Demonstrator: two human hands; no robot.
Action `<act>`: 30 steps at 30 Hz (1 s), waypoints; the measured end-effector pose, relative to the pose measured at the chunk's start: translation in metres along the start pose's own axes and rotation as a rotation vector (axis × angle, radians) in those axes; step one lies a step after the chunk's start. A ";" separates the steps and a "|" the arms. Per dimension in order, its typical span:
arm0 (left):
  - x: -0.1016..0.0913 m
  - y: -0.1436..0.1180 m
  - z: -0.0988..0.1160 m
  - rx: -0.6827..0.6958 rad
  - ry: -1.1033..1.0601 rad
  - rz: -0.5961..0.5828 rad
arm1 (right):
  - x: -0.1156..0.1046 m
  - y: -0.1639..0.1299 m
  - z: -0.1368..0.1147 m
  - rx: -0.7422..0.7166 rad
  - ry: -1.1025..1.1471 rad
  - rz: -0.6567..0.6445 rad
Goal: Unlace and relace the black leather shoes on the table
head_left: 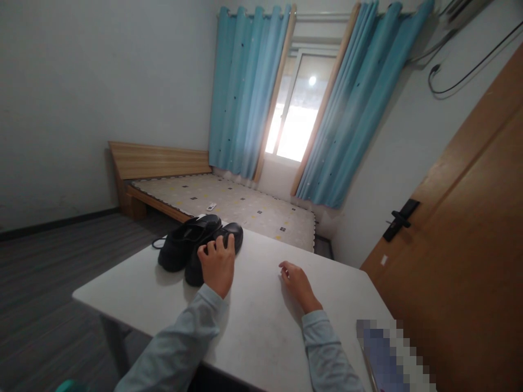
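A pair of black shoes stands side by side on the white table (pixel 261 321), toward its far left corner. My left hand (pixel 219 267) lies over the nearer shoe (pixel 194 271), fingers bent across its upper and gripping it. Beside it, the other shoe (pixel 175 250) is untouched, with a dark loop sticking out at its left. Off to the right, my right hand (pixel 299 284) rests low over the tabletop, fingers loosely bent and slightly apart, with nothing in them.
Past the table is a bed (pixel 245 209) with a patterned mattress, a small white object (pixel 211 207) on it. A pixelated item (pixel 388 354) lies at the table's right edge. A wooden door (pixel 461 245) stands at right, and blue curtains (pixel 249 92) frame the window.
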State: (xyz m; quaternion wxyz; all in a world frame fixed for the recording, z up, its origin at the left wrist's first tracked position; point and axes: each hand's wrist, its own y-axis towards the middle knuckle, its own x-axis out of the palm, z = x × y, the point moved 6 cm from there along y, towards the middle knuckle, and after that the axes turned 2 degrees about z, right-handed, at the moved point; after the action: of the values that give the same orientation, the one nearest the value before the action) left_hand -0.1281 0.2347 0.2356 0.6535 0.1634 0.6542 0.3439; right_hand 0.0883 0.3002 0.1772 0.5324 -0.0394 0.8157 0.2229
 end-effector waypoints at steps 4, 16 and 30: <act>-0.001 0.004 -0.009 -0.029 0.002 -0.052 | 0.000 0.000 0.001 0.008 -0.008 -0.008; 0.005 0.013 -0.018 -0.012 -0.084 -0.105 | -0.004 -0.001 -0.001 0.015 -0.031 -0.007; -0.019 0.001 0.018 0.181 -0.256 0.141 | -0.018 0.002 -0.008 0.000 0.473 0.215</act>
State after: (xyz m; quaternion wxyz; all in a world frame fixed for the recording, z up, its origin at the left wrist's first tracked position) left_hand -0.1090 0.2272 0.2519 0.6884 0.3094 0.5807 0.3052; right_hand 0.0887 0.2953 0.1960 0.2999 -0.0034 0.9171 0.2627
